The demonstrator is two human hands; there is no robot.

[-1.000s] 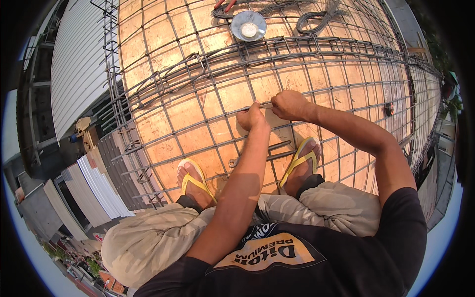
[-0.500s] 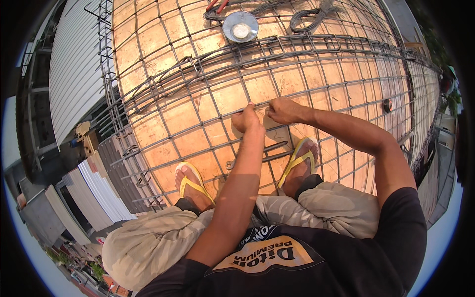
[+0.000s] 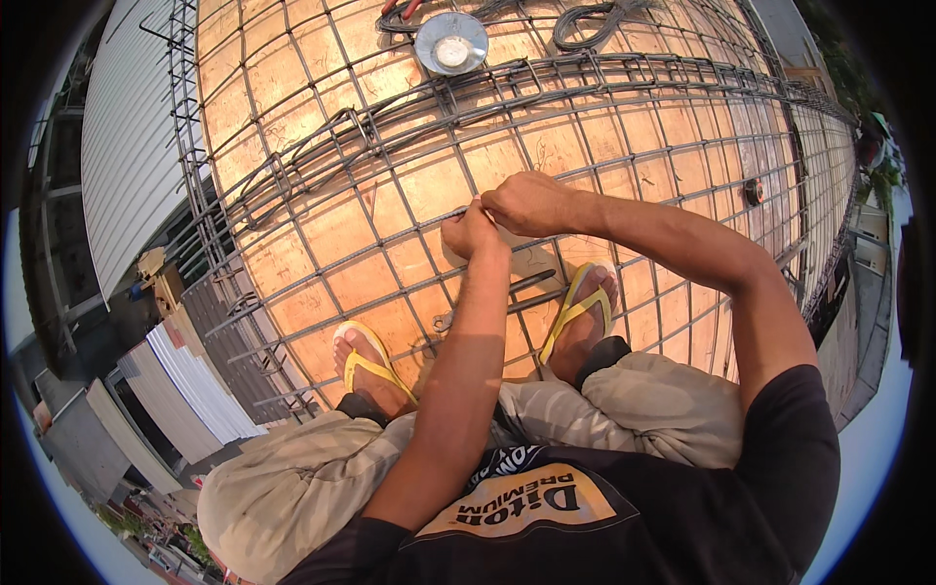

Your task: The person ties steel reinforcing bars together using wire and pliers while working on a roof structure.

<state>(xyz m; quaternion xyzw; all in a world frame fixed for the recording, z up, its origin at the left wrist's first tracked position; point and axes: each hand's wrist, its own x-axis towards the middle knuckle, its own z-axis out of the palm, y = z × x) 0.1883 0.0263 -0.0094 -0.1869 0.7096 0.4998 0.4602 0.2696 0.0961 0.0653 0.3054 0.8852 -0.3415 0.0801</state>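
"Meeting over one steel bar (image 3: 419, 229), are they?"

"Yes. It lies in the grid (image 3: 632, 155) just past the feet (image 3: 363, 343). The right hand (image 3: 526, 205) has come across to the left hand (image 3: 470, 234), and they seem to touch; a moment ago thin wire showed in a gap between them."

"Meaning what for the work?"

"Both hands now look busy at a single spot. Their fingers are curled closed; what they pinch, I can't tell."

"And room to move?"

"A dark rod (image 3: 531, 280) lies close, near the yellow sandals (image 3: 370, 367). Ahead, bare board (image 3: 429, 185) shows through, then a raised row of bars (image 3: 439, 93) crosses. A grey dish (image 3: 426, 44) and wire coil (image 3: 575, 47) sit beyond. Leftward, bar ends (image 3: 281, 396) jut out past the boards, toward roofs (image 3: 127, 175)."
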